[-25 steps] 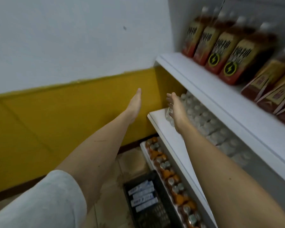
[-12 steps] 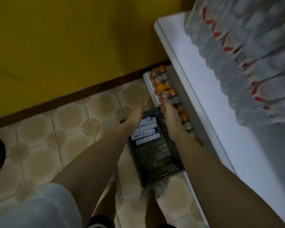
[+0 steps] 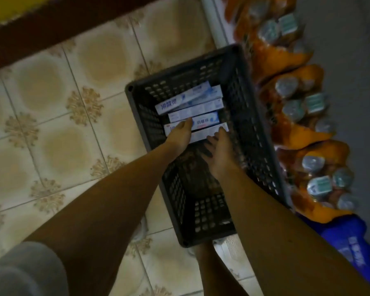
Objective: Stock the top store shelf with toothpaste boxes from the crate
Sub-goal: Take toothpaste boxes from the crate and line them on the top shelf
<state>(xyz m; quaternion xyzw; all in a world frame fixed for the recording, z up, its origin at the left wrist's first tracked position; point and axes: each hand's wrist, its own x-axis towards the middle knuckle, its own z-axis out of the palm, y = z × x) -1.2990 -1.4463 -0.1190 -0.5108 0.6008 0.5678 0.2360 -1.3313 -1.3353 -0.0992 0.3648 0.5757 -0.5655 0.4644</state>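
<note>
A black plastic crate (image 3: 205,216) stands on the tiled floor, seen from straight above. Several white and blue toothpaste boxes (image 3: 201,108) lie side by side in its far half; the near half is bare. Both my arms reach down into it. My left hand (image 3: 179,136) lies with straight fingers on the left ends of the two nearest boxes. My right hand (image 3: 218,149) rests its spread fingertips on the nearest box (image 3: 202,135), at its right end. Neither hand visibly grips a box. The top shelf is out of view.
Shrink-wrapped packs of orange bottles (image 3: 286,116) line the bottom shelf right beside the crate, with a blue pack (image 3: 350,242) nearer me. Patterned floor tiles (image 3: 51,124) spread out to the left up to a brown skirting (image 3: 51,28). My shoe (image 3: 224,245) shows below the crate.
My view has dropped from the shelves to the crate. Both hands came down from shelf height into the crate and now touch the nearest boxes.
</note>
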